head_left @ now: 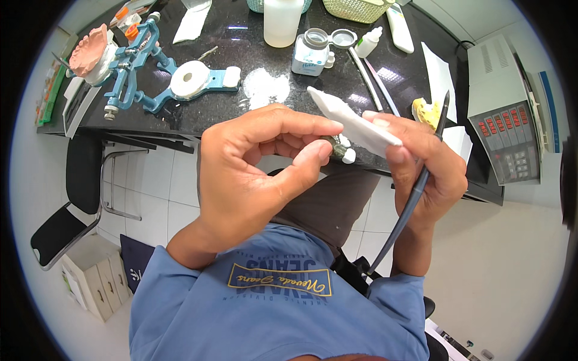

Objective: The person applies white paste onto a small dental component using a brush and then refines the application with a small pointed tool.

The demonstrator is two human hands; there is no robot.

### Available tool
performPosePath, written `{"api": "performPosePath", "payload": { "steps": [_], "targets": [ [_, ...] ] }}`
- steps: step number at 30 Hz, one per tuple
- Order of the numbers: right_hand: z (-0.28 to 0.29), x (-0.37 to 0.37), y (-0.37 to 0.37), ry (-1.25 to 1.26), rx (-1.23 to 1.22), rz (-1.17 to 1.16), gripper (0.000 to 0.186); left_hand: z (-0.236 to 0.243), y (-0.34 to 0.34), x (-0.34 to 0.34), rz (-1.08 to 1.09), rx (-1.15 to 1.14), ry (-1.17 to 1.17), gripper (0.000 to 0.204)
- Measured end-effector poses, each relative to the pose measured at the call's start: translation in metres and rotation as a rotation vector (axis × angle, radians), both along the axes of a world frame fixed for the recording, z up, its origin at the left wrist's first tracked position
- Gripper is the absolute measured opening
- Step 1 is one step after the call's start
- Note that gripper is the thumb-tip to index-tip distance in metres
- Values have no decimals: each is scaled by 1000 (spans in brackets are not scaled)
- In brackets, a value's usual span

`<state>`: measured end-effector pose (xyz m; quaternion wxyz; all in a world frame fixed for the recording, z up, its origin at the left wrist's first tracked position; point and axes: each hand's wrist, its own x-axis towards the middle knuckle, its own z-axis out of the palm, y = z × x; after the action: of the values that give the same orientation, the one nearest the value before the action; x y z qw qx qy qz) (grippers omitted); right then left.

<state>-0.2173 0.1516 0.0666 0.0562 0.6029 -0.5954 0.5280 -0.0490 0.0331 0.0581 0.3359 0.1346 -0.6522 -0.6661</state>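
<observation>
Between the thumb and fingertips of my left hand [253,162] sits a small dark green piece [338,146] with white, tooth-like lumps; its near side is partly hidden by the thumb. My right hand [430,159] pinches a folded white tissue [352,120] between thumb and fingers. The tissue slants up and left, close over the green piece and by the left index fingertip; I cannot tell whether they touch. A slim dark blue pen-like tool [404,218] is also tucked across the fingers of my right hand, its thin tip pointing up.
A blue dental articulator [135,72] with a pink cast [90,53] stands at the left of the black bench. White powder [265,87] lies mid-bench. Behind it are an opened jar [310,57], a dropper bottle [368,43] and a cloudy plastic bottle [281,24]. A control unit [506,129] stands right.
</observation>
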Motion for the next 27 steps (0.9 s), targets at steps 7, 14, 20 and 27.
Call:
{"api": "performPosePath", "payload": {
  "steps": [7, 14, 20, 27],
  "targets": [
    [9, -2, -2, 232, 82, 164, 17, 0, -2, -1, -14, -13, -40, 16],
    [12, -4, -3, 424, 103, 169, 20, 2, -3, -2, -10, 40, -71, 14],
    [12, 1, -4, 422, 122, 147, 24, 2, -5, -1, -45, 123, -67, 14],
    [9, 1, -8, 421, 73, 147, 32, 1, -7, -1, -35, 147, -57, 14]
  ]
}}
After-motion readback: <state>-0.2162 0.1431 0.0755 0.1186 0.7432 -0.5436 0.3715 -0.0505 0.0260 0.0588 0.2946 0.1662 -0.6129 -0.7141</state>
